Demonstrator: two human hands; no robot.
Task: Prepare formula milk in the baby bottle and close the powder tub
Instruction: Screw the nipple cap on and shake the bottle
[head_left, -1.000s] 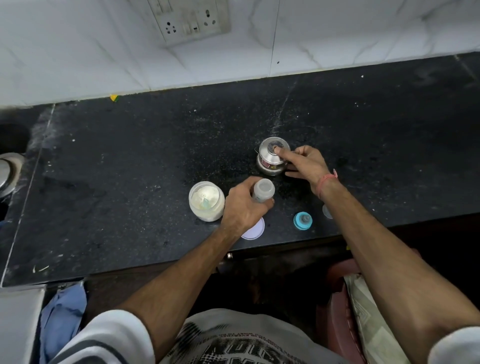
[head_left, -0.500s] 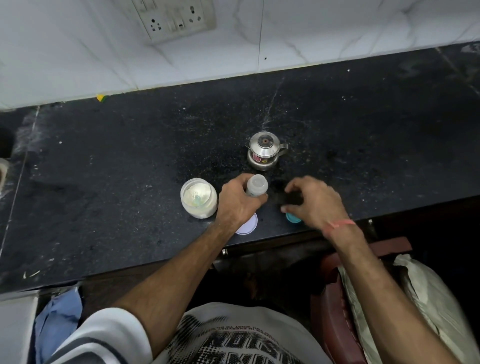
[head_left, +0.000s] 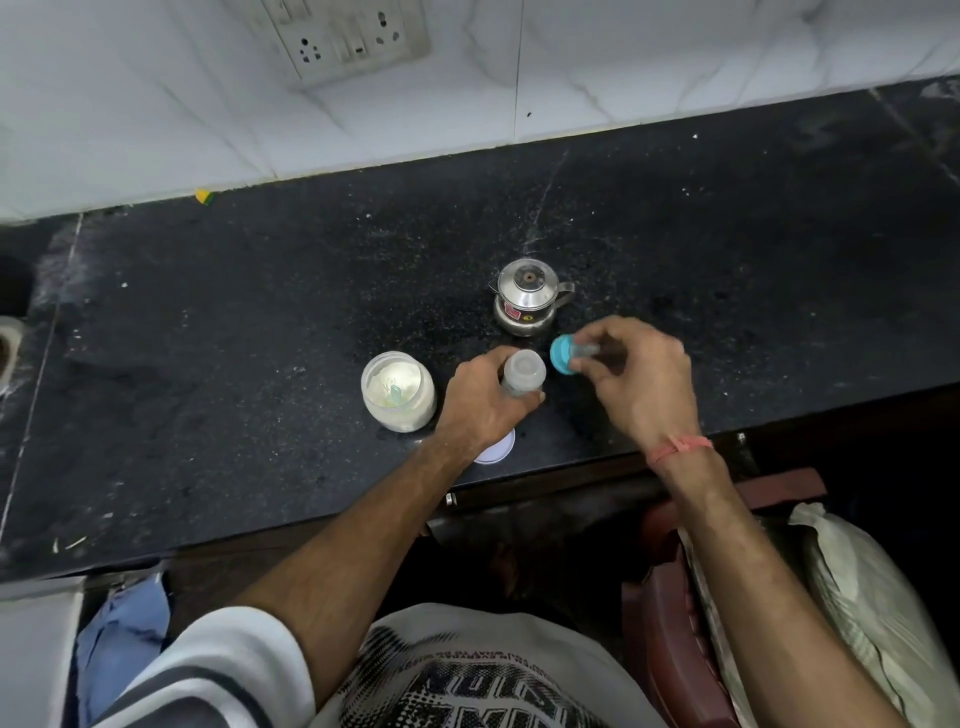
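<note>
A small translucent baby bottle (head_left: 523, 373) stands open on the black counter (head_left: 208, 389), and my left hand (head_left: 483, 405) is wrapped around its body. My right hand (head_left: 639, 379) holds the blue teat collar (head_left: 563, 354) just right of the bottle's mouth, tilted on its side. The open powder tub (head_left: 399, 391) stands left of the bottle with white powder and a pale scoop inside. Its white lid (head_left: 496, 448) lies flat near the counter's front edge, partly hidden under my left wrist.
A small steel kettle (head_left: 527, 295) with its lid on stands behind the bottle. A white tiled wall with a socket panel (head_left: 345, 36) runs along the back. A dark red chair (head_left: 675, 597) with a sack (head_left: 862, 587) stands below the counter edge at right.
My right hand left the kettle, came down to the blue collar on the counter, picked it up and raised it beside the bottle's mouth. My left hand kept hold of the bottle.
</note>
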